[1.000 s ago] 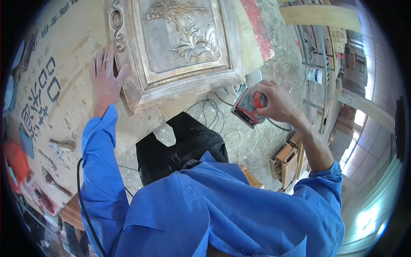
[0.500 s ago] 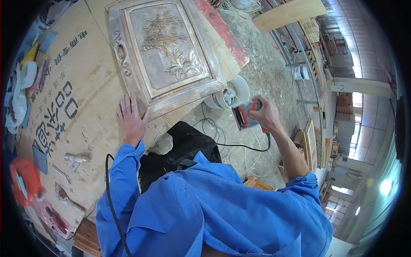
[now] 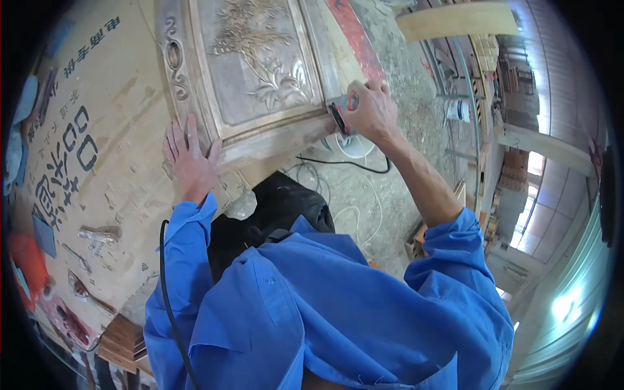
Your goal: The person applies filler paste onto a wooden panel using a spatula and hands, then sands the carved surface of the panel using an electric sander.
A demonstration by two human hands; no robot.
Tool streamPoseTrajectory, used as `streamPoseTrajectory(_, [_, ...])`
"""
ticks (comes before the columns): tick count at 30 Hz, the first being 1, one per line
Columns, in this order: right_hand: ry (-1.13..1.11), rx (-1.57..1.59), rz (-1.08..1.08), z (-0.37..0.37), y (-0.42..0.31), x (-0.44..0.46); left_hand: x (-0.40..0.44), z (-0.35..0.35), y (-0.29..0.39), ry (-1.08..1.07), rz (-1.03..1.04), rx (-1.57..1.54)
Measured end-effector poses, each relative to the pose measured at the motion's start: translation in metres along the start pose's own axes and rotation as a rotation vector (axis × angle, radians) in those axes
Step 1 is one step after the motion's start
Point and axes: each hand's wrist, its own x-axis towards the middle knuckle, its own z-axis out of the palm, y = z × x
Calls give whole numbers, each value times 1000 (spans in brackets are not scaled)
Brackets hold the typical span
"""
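A carved wooden door panel [image 3: 221, 97] with raised flowers and leaves lies on the cardboard-covered table [image 3: 123, 156]. My left hand [image 3: 193, 159] is open, fingers spread over the panel's near left corner and the cardboard beside it. Wrapped in my right hand [image 3: 372, 116] is a red and black power sander [image 3: 338, 118], tilted at the panel's right edge near its lower right corner. Its pad seems to meet the frame, though my fingers hide part of the tool. A black cord trails below it.
A white bucket [image 3: 357, 148] stands on the floor under the panel's right corner. Brushes [image 3: 91, 294], a red bag [image 3: 27, 263] and a blue-grey sheet [image 3: 45, 235] lie on the table's left side. Cables [image 3: 367, 227] loop across the floor.
My right hand has carried the sander up and left from over the floor to the panel's edge. My left hand stays at the corner, and the view has shifted slightly.
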Motion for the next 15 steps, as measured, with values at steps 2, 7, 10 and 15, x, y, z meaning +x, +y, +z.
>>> streamPoseTrajectory(2, [-53,-36,4,-2,0,3,2,3,0,23,-4,-17])
streamPoseTrajectory(7, [-61,-76,-83,-3,-3,-21,-1,2,-3,58,-7,-26])
streamPoseTrajectory(10, [-12,-84,-167,0,-4,-33,-3,4,-3,71,-1,-30])
streamPoseTrajectory(15, [207,-221,-685,13,-13,-30,-4,8,-4,100,-16,-43])
